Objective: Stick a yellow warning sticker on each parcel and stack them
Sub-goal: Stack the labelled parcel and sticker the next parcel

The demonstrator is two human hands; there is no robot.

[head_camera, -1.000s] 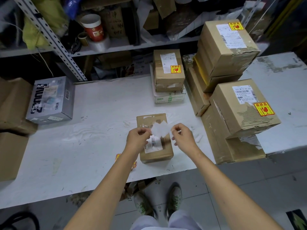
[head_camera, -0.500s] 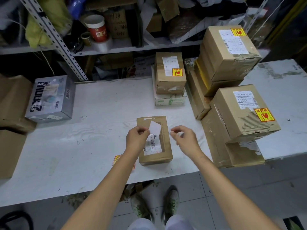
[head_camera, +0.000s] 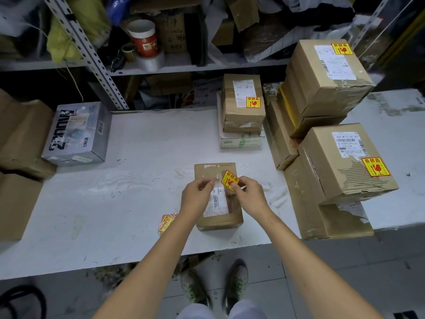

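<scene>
Yellow sticker (head_camera: 229, 180), tilted, is pinched in the right hand (head_camera: 249, 196) just over the far right corner of the box (head_camera: 219, 221). The left hand (head_camera: 195, 199) pinches a pale paper (head_camera: 208, 180) beside it, over the box too.

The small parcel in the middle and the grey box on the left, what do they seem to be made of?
Small parcel: brown cardboard, matte, with shiny clear tape across its top catching the light. Grey box: printed carton, probably film-wrapped, judging by the soft sheen and wrinkles; I can't be sure.
</scene>
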